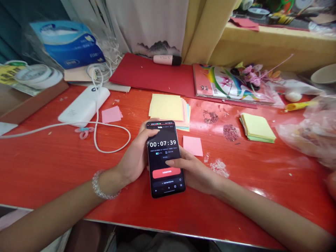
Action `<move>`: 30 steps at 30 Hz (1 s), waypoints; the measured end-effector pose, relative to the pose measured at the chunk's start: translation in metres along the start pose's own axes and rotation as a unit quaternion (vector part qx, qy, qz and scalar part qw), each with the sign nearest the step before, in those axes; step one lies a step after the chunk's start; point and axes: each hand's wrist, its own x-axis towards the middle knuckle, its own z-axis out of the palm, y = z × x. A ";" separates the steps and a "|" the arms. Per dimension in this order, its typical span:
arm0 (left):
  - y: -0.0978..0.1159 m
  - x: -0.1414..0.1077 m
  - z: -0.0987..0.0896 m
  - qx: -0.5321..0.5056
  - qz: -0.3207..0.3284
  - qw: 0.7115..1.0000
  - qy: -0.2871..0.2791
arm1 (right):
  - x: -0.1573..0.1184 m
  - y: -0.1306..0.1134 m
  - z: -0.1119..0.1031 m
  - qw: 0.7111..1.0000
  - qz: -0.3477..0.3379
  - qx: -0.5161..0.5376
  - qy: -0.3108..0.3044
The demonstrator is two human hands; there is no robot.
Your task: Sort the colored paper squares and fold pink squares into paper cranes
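Observation:
Both my hands grip a smartphone (166,159) above the front of the red table. Its dark screen reads 00:07:39 over a red button. My left hand (135,154) wraps the phone's left edge, thumb lying over the top of the screen; a clear bead bracelet (98,185) circles that wrist. From the right, my right hand (195,171) holds the other edge, thumb over the screen above the button. Fingers behind the phone are hidden. Just beyond are a stack of pastel paper squares (166,106) and a pink paper square (193,145).
A white power bank (84,105) with a looping cable (114,151) and small pink papers (111,114) lie left. Yellow-green paper squares (257,127) and a plastic bag (299,129) are right. Red card sheets (157,75), a marker (167,60) and a tissue pack (70,45) sit behind.

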 end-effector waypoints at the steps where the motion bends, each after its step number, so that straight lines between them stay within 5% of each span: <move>1: 0.000 -0.001 0.000 0.006 0.003 1.000 -0.003 | 0.000 0.000 0.001 1.000 0.000 -0.003 0.003; 10: 0.000 -0.007 0.002 0.031 0.024 0.999 -0.025 | -0.004 0.003 0.006 0.997 -0.054 -0.026 0.048; 17: 0.001 -0.003 0.002 0.008 -0.001 1.000 -0.020 | -0.002 -0.003 -0.002 0.999 0.016 0.036 0.011; 30: 0.000 -0.001 0.003 -0.007 0.002 1.000 -0.015 | 0.000 -0.002 0.000 1.000 0.009 0.027 0.011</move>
